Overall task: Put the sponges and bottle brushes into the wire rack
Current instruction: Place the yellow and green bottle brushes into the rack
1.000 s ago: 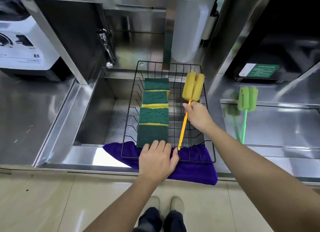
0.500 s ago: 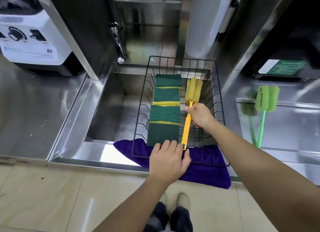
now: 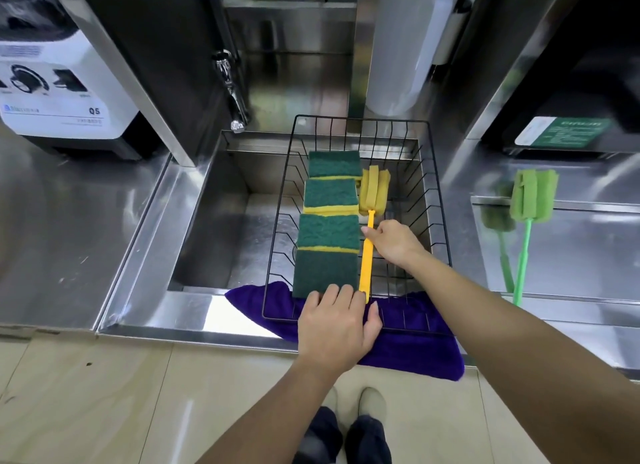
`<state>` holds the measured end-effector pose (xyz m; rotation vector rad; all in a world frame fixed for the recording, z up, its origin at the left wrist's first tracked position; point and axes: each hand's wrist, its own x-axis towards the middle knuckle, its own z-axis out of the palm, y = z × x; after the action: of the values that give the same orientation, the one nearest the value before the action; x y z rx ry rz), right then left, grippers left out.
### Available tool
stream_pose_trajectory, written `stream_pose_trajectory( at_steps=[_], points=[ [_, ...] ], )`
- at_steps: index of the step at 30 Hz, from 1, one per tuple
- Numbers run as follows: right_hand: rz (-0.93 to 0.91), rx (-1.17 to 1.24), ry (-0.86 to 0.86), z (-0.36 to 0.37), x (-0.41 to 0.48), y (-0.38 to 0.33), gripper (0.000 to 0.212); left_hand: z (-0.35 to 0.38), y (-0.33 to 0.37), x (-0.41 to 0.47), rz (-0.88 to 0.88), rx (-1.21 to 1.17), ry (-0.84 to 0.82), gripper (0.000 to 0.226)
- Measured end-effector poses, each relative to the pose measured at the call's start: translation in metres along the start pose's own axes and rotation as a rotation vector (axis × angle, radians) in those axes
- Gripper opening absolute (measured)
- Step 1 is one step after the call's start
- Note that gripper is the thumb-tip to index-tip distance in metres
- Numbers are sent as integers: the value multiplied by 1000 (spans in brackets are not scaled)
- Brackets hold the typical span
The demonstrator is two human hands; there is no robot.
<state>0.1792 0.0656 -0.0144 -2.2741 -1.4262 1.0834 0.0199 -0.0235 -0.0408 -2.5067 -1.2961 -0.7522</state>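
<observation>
A black wire rack (image 3: 277, 256) sits over the sink on a purple cloth (image 3: 415, 353). Several green-and-yellow sponges (image 3: 329, 231) lie in a row along its left side. The yellow bottle brush (image 3: 372, 192) lies in the rack beside them, head at the far end. My right hand (image 3: 394, 242) holds its yellow handle near the middle. My left hand (image 3: 337, 325) rests on the rack's front rim, fingers over the nearest sponge's edge. A green bottle brush (image 3: 531, 200) stands against the steel counter at the right.
A steel sink (image 3: 214, 228) lies under and left of the rack, with a faucet (image 3: 232, 89) above its back edge. A white appliance (image 3: 59, 93) stands on the left counter. A translucent container (image 3: 401, 48) stands behind the rack.
My right hand has lowered the yellow brush from a raised tilt down into the rack beside the sponges. My left hand has stayed on the front rim.
</observation>
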Motion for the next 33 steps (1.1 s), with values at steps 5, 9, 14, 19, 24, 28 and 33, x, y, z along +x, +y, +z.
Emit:
stream_pose_trajectory(
  at_steps=[5,9,14,19,24,28,33],
  points=[
    [-28,8,130,-11,-8,-7,37,0,1,2,-5,-3,4,34],
    [-63,125,181,-38,-14,-4,28,-1,1,2,1,-4,10,36],
    [-94,224,331,-64,-28,9,18,-2,2,4,-5,-4,2,37],
    [29,134,555,-87,-35,43,18,-9,9,10,-26,-26,-133,46],
    [300,59,657,-101,-48,97,37,-8,41,14,174,-50,-226,49],
    [379,-28,567,-98,-59,135,43,-2,36,11,285,-42,-195,49],
    [376,1,370,-87,-68,151,38,2,36,9,287,-56,-133,44]
  ],
)
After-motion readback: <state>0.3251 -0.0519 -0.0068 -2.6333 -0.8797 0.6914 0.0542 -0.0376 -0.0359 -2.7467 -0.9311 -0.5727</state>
